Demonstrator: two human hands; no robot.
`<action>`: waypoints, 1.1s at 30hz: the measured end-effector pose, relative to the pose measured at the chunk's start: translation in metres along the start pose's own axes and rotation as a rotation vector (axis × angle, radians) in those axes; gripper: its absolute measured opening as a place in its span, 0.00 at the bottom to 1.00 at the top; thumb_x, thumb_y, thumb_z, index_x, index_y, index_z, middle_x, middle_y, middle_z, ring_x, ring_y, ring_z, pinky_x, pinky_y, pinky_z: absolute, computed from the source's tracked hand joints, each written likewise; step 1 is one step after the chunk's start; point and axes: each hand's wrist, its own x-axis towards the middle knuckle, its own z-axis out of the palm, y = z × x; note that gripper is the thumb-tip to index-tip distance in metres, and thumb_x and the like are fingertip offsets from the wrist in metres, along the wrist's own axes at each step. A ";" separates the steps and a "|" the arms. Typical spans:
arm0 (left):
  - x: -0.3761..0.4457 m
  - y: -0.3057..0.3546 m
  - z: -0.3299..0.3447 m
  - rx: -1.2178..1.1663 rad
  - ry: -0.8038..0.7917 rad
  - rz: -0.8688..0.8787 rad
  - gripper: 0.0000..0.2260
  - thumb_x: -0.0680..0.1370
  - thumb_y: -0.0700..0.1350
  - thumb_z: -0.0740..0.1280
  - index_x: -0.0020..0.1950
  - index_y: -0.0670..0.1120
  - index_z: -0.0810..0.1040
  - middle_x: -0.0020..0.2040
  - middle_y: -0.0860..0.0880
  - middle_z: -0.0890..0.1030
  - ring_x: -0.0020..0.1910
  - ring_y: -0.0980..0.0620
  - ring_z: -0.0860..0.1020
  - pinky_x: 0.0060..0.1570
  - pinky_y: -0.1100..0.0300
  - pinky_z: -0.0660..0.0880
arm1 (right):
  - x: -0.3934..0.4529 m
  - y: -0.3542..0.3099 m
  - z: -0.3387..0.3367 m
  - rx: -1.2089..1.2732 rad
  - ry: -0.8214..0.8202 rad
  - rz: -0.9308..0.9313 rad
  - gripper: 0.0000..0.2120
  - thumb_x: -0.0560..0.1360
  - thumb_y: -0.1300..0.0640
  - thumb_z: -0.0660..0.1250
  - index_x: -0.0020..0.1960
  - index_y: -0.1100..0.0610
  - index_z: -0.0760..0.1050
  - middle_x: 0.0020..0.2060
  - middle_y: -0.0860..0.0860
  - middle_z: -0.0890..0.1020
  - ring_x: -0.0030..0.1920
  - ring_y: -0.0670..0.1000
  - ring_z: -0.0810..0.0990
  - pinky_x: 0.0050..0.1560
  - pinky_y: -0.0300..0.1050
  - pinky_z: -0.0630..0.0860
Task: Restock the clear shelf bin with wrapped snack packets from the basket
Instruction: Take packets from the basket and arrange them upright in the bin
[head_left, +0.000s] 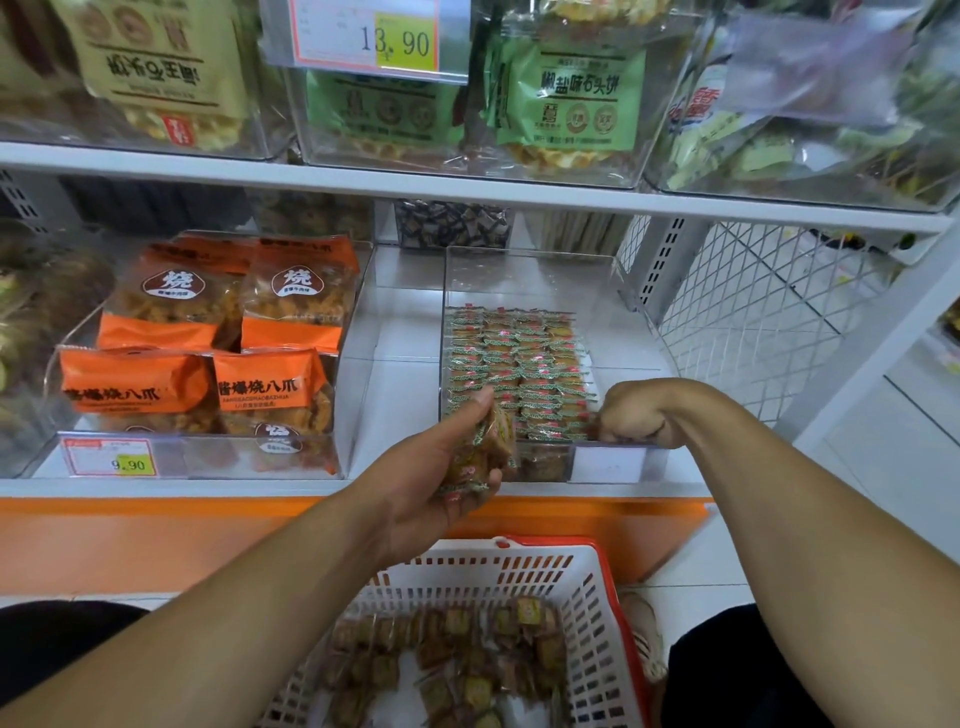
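A clear shelf bin (613, 312) stands on the lower shelf, its floor covered with neat rows of small wrapped snack packets (519, 358). My left hand (431, 467) is in front of the bin's left corner, shut on a bunch of the same packets (483, 447). My right hand (631, 413) reaches over the bin's front wall with fingers curled down onto a packet in the front row. Below, a white basket (587, 587) with a red rim holds several loose packets (452, 654).
To the left, a clear bin of orange snack bags (208, 358) carries a 9.90 price tag (117, 457). The upper shelf holds bins of green and yellow bags. A white wire mesh panel (748, 312) stands right of the bin. An orange shelf base (156, 540) runs below.
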 end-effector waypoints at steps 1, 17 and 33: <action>0.001 0.000 -0.001 0.002 0.004 0.001 0.28 0.66 0.58 0.81 0.58 0.42 0.84 0.54 0.39 0.86 0.38 0.50 0.82 0.37 0.60 0.82 | -0.002 -0.001 0.000 0.024 -0.005 0.006 0.06 0.75 0.68 0.62 0.41 0.60 0.73 0.39 0.55 0.73 0.36 0.53 0.70 0.33 0.42 0.65; 0.008 0.003 0.002 -0.033 -0.016 -0.059 0.27 0.71 0.57 0.77 0.63 0.40 0.81 0.52 0.37 0.85 0.41 0.48 0.80 0.36 0.60 0.82 | -0.011 -0.007 0.006 -0.120 0.123 -0.093 0.14 0.82 0.63 0.56 0.63 0.65 0.74 0.55 0.61 0.79 0.53 0.58 0.78 0.48 0.46 0.72; -0.016 0.016 0.001 -0.102 -0.115 -0.007 0.18 0.81 0.49 0.59 0.57 0.39 0.83 0.51 0.39 0.85 0.45 0.44 0.80 0.45 0.55 0.79 | -0.090 -0.026 0.044 0.544 0.355 -0.810 0.12 0.68 0.53 0.81 0.45 0.45 0.78 0.37 0.35 0.82 0.38 0.37 0.80 0.40 0.31 0.74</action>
